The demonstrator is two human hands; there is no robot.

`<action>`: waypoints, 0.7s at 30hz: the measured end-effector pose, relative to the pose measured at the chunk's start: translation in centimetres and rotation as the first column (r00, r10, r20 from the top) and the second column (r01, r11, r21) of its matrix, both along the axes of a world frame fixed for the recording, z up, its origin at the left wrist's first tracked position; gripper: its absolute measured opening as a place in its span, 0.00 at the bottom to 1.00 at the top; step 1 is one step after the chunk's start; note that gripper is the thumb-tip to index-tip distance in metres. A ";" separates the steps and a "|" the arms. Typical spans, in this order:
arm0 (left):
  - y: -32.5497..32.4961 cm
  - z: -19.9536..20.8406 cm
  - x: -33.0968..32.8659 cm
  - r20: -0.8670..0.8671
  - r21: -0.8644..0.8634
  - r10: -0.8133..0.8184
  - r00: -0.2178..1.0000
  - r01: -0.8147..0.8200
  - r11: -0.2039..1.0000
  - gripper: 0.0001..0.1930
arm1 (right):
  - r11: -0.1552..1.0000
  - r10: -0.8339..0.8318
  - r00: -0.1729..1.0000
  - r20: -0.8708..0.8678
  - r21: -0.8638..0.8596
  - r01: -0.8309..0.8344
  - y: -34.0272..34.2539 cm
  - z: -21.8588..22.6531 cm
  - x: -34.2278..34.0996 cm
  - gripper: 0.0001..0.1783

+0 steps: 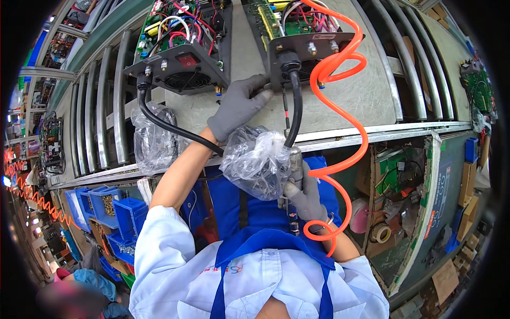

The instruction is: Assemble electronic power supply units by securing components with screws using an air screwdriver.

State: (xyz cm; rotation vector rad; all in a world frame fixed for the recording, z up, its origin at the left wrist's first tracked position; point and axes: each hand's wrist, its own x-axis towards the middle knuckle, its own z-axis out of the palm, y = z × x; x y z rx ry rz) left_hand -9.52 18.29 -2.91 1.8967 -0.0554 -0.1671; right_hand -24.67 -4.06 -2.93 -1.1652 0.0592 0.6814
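My right hand, in a grey glove, is wrapped around a metal air screwdriver held upright in front of my apron. Its thin bit reaches up to the lower edge of the right-hand metal-cased electronic unit. My left hand, gloved too, stretches its fingers and thumb toward that unit's lower left corner; whether they touch it is hard to tell. From the unit's panel a black power cable runs down into a clear plastic bag. A second, similar unit stands to the left, with a red switch and fan.
An orange coiled air hose hangs along the right side. Metal rollers flank the work surface. Blue bins of small parts stand lower left. On the right, a shelf holds a tape roll. Another person is at lower left.
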 end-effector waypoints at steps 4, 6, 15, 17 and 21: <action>-0.5 -1.3 0.6 0.098 0.001 -0.023 0.995 0.023 1.000 0.23 | 0.999 -0.034 0.999 0.013 -0.017 0.034 -0.6 0.0 0.3 0.33; -0.7 -2.0 0.8 0.122 -0.014 -0.014 0.992 0.015 1.000 0.23 | 0.999 -0.039 0.999 -0.011 -0.020 0.039 -1.2 0.7 0.8 0.33; -1.9 0.3 0.6 -0.037 -0.110 -0.007 0.999 0.003 0.994 0.24 | 0.999 -0.038 0.999 0.013 -0.018 0.038 -3.1 0.8 1.9 0.31; -1.9 1.0 0.4 -0.157 -0.127 -0.015 0.988 -0.005 0.992 0.25 | 0.998 -0.054 0.998 0.035 -0.032 0.055 -3.3 0.9 2.0 0.30; 0.6 -0.1 -1.3 -0.332 -0.631 -0.081 0.940 -0.157 0.760 0.26 | 0.989 0.034 0.999 -0.030 -0.141 -0.038 -4.5 2.0 2.3 0.34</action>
